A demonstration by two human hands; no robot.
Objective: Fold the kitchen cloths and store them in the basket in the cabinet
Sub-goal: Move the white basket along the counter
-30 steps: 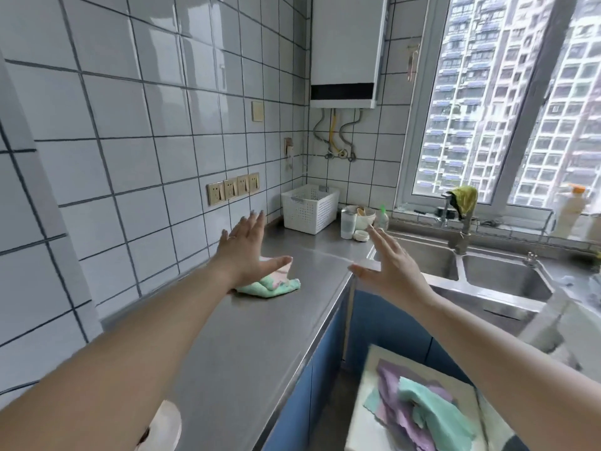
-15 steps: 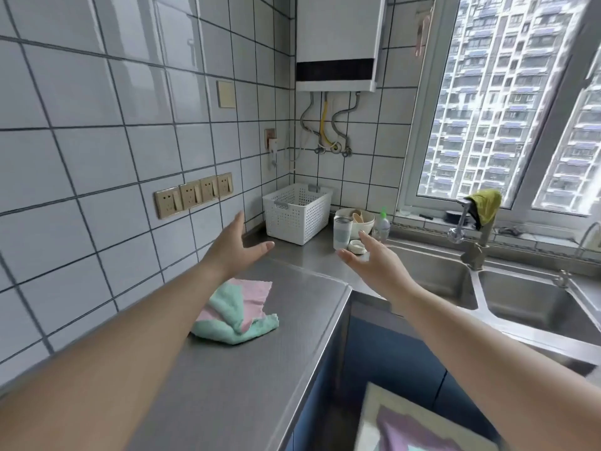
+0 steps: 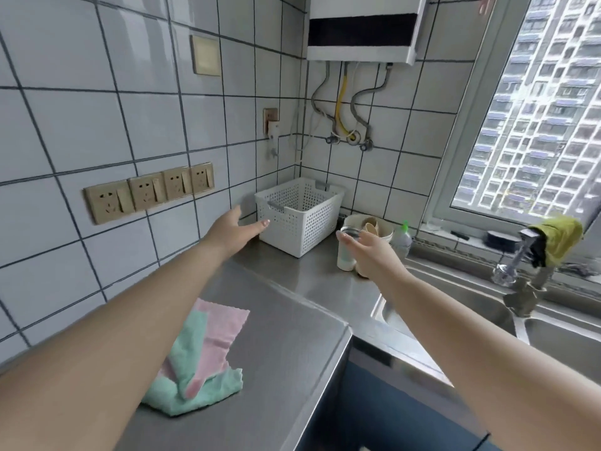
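Now both hands have left the cloths behind and gone forward to the white basket (image 3: 300, 213) in the corner of the counter (image 3: 292, 323). The left hand (image 3: 234, 230) is stretched out with its fingers straight and apart, holding nothing, its fingertips just at the basket's near left corner; whether they touch the wall yet I cannot tell. The right hand (image 3: 369, 252) is likewise spread and bare of anything, reaching toward the basket's right side, and it passes in front of a glass jar (image 3: 347, 249) that stands just beside the basket.

A second ago the left hand lay over the folded cloths and the right hovered off the counter's edge, with the basket well ahead of both. Since then the view has moved in too, so the basket sits much nearer the middle.

The green cloth (image 3: 195, 382) and the pink cloth (image 3: 221, 333) lie together in a loose folded pile on the counter, under the left forearm and well apart from the basket, which looks empty.

My reading is that folding of these two is finished for now and the person is fetching the basket to take them. A stool with more cloths showed earlier and is out of view now, so more folding probably remains. The jar, a bowl (image 3: 370, 224) and a small bottle (image 3: 402, 239) crowd the right side and could be knocked as the basket is drawn out.
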